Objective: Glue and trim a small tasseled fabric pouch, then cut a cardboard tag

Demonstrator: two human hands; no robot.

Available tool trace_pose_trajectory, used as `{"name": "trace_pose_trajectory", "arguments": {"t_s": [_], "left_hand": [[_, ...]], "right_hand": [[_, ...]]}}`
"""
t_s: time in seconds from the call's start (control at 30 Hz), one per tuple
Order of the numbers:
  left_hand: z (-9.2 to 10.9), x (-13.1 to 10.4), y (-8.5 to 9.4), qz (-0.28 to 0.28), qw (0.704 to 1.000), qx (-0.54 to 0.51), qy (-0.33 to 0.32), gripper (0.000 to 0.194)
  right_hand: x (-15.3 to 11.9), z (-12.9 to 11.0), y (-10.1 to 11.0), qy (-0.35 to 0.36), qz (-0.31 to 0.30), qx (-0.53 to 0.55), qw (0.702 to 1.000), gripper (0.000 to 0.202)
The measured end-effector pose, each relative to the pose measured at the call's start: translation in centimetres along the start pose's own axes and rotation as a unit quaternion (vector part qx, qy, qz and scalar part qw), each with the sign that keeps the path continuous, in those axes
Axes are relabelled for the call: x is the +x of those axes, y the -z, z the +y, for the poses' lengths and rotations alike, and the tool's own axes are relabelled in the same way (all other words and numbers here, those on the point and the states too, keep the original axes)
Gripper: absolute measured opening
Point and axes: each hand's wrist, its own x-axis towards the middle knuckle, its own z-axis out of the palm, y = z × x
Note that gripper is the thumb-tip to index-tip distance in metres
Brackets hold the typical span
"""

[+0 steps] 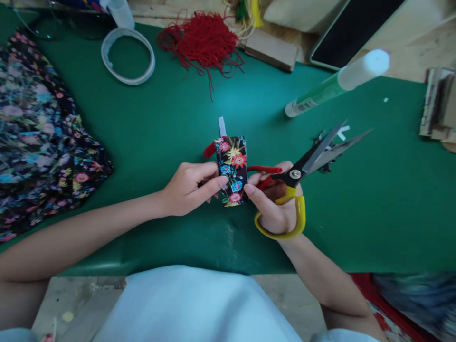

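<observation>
Between my two hands is a small rectangular piece covered in black floral fabric (233,171), held upright over the mat. My left hand (195,186) pinches its left edge, thumb on the front. The right thumb presses its lower right edge, and my right hand (276,204) also carries scissors (295,174) with yellow and red handles, one yellow loop around the hand. The scissor blades are spread and point to the upper right. A pale strip (222,126) sticks up from the top of the fabric piece, and a bit of red (209,150) shows at its left.
Floral cloth (42,128) lies at the left of the green mat (160,123). Along the back are a tape roll (151,57), red cords (204,40), a cardboard block (272,50) and a phone (352,31). A glue tube (317,97) stands near small scraps (342,132); cardboard pieces (438,104) lie right.
</observation>
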Motion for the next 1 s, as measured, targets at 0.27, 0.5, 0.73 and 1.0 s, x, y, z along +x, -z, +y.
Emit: {"name": "trace_pose_trajectory", "arguments": {"t_s": [0.27, 0.5, 0.73, 1.0], "left_hand": [[-0.22, 0.13, 0.50, -0.016, 0.995, -0.103, -0.001, 0.035], [-0.66, 0.30, 0.41, -0.045, 0.990, -0.137, -0.004, 0.020], [-1.08, 0.28, 0.28, -0.050, 0.993, -0.105, -0.017, 0.029], [-0.78, 0.32, 0.53, -0.075, 0.993, -0.087, 0.018, 0.039]], "right_hand": [[0.25, 0.07, 0.37, -0.047, -0.040, 0.064, 0.996, 0.033], [0.46, 0.18, 0.36, -0.162, -0.070, 0.121, 0.977, 0.035], [0.59, 0.00, 0.53, -0.174, -0.067, 0.116, 0.976, 0.037], [0.49, 0.19, 0.39, -0.089, -0.058, 0.084, 0.991, 0.035]]}}
